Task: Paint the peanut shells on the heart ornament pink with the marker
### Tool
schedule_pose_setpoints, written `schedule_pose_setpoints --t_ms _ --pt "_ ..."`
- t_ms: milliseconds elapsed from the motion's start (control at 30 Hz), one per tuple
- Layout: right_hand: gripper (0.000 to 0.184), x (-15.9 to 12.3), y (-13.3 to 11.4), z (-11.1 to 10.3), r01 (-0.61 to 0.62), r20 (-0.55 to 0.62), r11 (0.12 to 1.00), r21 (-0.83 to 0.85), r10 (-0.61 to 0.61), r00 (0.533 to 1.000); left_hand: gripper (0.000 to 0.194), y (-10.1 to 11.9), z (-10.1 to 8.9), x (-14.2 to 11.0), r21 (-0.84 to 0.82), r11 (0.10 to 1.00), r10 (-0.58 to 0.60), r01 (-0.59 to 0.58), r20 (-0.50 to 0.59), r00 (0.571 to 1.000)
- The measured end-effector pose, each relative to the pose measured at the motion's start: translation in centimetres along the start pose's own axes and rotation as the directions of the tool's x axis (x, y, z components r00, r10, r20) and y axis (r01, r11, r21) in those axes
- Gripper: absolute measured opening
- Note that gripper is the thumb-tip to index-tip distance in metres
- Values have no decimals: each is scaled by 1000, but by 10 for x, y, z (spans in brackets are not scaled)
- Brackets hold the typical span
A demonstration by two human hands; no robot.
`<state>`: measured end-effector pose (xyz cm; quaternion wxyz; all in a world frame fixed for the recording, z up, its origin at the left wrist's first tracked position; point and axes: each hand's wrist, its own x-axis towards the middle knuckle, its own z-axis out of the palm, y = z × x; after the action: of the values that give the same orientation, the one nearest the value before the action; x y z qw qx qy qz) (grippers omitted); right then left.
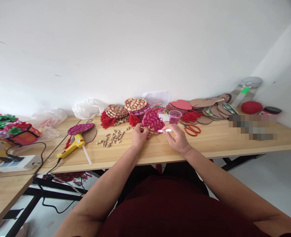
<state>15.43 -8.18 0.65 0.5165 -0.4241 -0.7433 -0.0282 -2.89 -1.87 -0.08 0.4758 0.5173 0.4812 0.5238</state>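
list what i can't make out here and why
In the head view:
Underside of the pink piece: hidden by the piece itself.
Rear end of the white pen-like tool: hidden by the right hand.
Pixelated item: details blurred by blocks.
Contents of the cup: too small.
Side table: cut off by the left edge.

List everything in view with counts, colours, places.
Held peanut piece: one, magenta, left hand
Brush-like tool: one, white, right hand
Cup: one, clear, behind right hand
Scissors: one, orange-handled, right of cup
Loose peanuts: many, tan, left of hands
Peanut discs: at least two, tan, behind peanuts
Glue gun: one, yellow, left
Another disc: one, magenta, behind glue gun
Power strip: one, white, far left
Cardboard shapes: many, brown and red, right rear
Strings: several, multicoloured, rear centre
Plastic bags: several, whitish, left rear
Round object: one, red, far right
Jar: one, black-lidded, far right
Tabletop: count unclear, pale wood, beneath hands
Own hands: two, bare, centre
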Motion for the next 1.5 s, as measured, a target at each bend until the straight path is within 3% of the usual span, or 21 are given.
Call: schedule_pose_setpoints --t_ms 433,1000,1500 --pt "8 0 1 1 29 9 999 -17 -29 1000 14 -1 0 -1 -25 1000 18 -17 8 1000" --pt "8 0 5 -3 -85 -98 991 -101 75 992 13 -2 0 1 -16 1000 14 -14 2 1000" --pt "10 0 4 -2 -97 -61 993 -71 92 994 13 -4 -1 2 -19 1000 17 -17 -4 1000"
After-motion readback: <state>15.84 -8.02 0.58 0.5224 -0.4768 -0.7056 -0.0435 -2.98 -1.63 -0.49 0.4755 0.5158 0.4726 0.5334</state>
